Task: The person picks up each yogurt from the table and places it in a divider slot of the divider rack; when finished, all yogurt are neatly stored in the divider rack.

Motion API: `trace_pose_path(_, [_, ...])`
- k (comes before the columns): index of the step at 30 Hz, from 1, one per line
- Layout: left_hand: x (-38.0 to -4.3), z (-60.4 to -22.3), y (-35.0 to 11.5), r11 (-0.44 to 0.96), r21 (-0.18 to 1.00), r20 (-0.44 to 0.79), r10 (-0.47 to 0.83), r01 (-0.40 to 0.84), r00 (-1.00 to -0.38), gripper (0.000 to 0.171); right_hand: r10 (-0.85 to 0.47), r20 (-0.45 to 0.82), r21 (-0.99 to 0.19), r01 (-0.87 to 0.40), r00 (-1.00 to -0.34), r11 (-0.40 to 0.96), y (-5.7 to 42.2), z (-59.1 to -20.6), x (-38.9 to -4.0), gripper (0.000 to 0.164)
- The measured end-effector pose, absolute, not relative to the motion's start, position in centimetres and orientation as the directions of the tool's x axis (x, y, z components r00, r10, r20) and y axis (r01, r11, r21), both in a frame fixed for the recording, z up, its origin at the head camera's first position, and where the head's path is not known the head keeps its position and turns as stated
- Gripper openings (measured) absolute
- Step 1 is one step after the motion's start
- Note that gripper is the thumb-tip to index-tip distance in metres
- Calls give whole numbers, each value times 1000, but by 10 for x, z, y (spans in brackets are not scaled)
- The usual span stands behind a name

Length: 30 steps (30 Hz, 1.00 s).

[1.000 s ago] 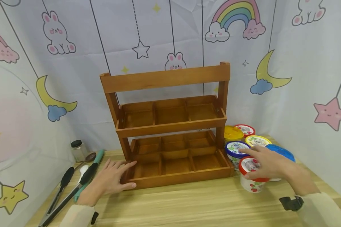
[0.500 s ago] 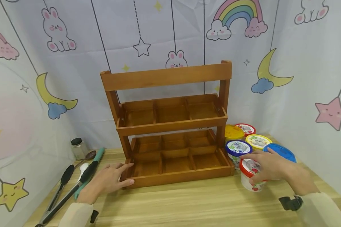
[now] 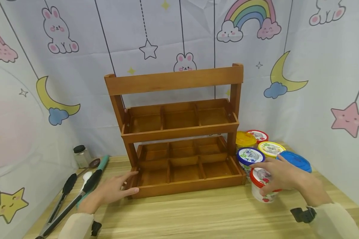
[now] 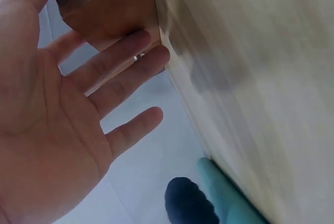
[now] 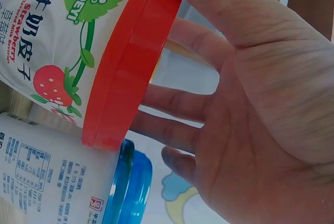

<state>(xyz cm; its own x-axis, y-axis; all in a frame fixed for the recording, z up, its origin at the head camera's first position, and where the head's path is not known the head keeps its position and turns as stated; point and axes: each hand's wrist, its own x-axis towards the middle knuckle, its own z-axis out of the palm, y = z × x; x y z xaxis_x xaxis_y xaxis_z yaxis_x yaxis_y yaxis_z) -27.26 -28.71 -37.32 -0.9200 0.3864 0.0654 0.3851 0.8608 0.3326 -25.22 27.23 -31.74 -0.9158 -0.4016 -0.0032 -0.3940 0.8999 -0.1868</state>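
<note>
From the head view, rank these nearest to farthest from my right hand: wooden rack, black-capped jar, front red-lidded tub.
1. Front red-lidded tub: right at the right hand.
2. Wooden rack: middle, left of that hand.
3. Black-capped jar: far left.

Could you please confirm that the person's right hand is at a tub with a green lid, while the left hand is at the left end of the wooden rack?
Not quite: the tub at the right hand has a red lid, as the right wrist view shows. The left hand is indeed at the left end of the wooden rack.
</note>
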Motion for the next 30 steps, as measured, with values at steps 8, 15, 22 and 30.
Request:
trace_pose_path(8, [-269,-370,-294,840,440,-20,364,319,-931,73,-434,-8,-203,-423,-901,883,259,-318,-250,78])
trace_pose_path(15, [-268,-368,-298,832,458,-17,361,314,-932,75,-440,-54,-273,-410,-896,870,250,-316,-251,79])
trace_pose_path(22, [-269,-369,-299,843,448,-5,335,297,-942,76,-475,-50,-330,-434,-878,838,242,-318,-253,77])
trace_pose_path(30, [-271,-376,-291,828,481,4,328,290,-945,75,-494,-50,-350,-448,-868,823,238,-315,-250,76])
